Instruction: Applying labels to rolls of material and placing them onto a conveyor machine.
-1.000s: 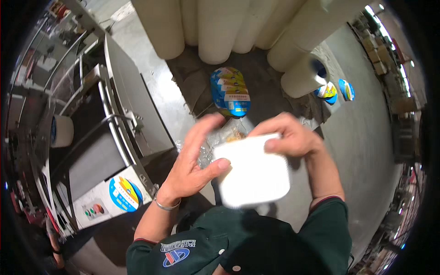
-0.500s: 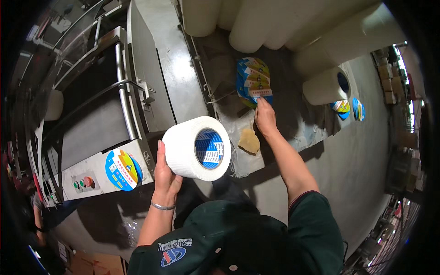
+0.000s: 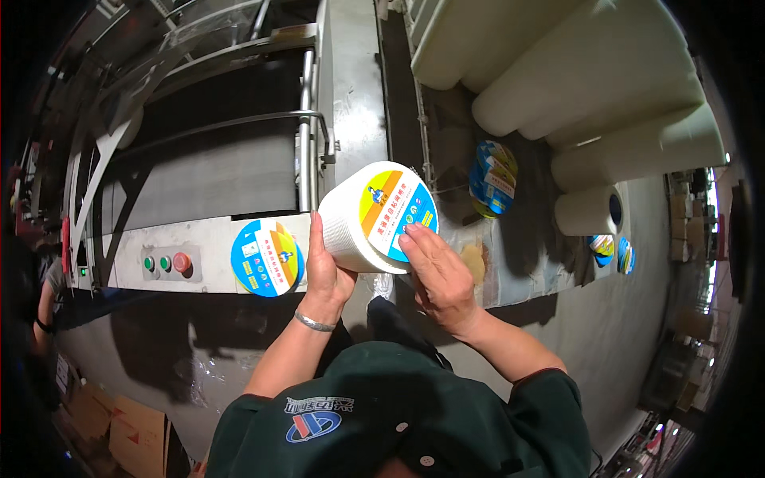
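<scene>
A thick roll of white mesh tape (image 3: 344,231) is in my left hand (image 3: 325,275), which wraps its side with the thumb up along the left. A round yellow, white and blue label (image 3: 392,209) lies over the roll's end and hides its core. My right hand (image 3: 442,279) lays its outstretched fingers on the label's lower right edge. On the bench to the right is a fanned stack of similar labels (image 3: 494,177). More round labels (image 3: 267,259) rest on the machine's pale ledge, left of my left hand.
A conveyor machine (image 3: 215,175) with metal rollers stands at left, with coloured push buttons (image 3: 165,263) on its ledge. Large white rolls (image 3: 590,88) fill the back right. A smaller roll (image 3: 588,211) lies near more labels (image 3: 626,256). Cardboard (image 3: 137,438) sits at lower left.
My right hand has come from the label stack to the roll, bringing a label that now covers its end. The view has shifted left, with the roll still in my left hand.
</scene>
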A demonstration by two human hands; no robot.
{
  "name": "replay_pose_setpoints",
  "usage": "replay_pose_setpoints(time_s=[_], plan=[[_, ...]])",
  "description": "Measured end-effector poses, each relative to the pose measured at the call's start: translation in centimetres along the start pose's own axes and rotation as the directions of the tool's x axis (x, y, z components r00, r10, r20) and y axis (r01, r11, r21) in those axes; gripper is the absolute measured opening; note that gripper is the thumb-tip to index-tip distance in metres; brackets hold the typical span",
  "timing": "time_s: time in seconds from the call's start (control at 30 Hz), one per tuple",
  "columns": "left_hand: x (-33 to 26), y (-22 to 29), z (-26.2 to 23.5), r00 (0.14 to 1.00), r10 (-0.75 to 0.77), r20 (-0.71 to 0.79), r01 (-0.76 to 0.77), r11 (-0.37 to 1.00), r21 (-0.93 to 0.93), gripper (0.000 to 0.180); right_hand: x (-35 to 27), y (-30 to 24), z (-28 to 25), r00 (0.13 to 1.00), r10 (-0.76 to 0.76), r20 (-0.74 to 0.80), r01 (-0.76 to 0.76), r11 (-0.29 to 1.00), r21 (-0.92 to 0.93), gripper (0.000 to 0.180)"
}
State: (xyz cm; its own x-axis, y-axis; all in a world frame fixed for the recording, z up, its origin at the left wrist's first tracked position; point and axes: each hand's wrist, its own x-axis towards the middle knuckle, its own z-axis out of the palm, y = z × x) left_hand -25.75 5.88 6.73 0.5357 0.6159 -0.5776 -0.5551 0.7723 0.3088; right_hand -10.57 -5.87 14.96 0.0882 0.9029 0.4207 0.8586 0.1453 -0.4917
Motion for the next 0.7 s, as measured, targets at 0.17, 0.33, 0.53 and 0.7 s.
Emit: replay_pose_setpoints(time_s=[0.17, 0.33, 0.53, 0.7], plan=[[-1.4, 4.6, -1.3, 0.998, 0.035, 0.049, -0.030, 0.994, -0.108, 0.073, 4.3, -4.7, 1.6, 1.000, 0.008, -0.002, -0.008, 0.998, 0.056, 0.053], [-2.4, 9.1, -2.6, 0.988, 0.100, 0.114, -0.079, 0.981, -0.178, 0.073, 7.7, -8.2, 4.3, 0.996, -0.052, 0.067, 0.046, 0.996, 0.081, 0.050], [-4.4, 15.9, -4.3, 0.949, 0.123, 0.290, -0.022, 0.945, -0.327, 0.083, 14.8, -12.5, 5.6, 0.971, -0.046, 0.233, 0.044, 0.999, 0.014, 0.066], [-5.4, 20.8, -4.9, 0.949, 0.211, 0.234, -0.127, 0.935, -0.331, 0.080, 18.6, -16.3, 10.5, 0.990, 0.031, 0.135, -0.056, 0.981, 0.185, 0.075]])
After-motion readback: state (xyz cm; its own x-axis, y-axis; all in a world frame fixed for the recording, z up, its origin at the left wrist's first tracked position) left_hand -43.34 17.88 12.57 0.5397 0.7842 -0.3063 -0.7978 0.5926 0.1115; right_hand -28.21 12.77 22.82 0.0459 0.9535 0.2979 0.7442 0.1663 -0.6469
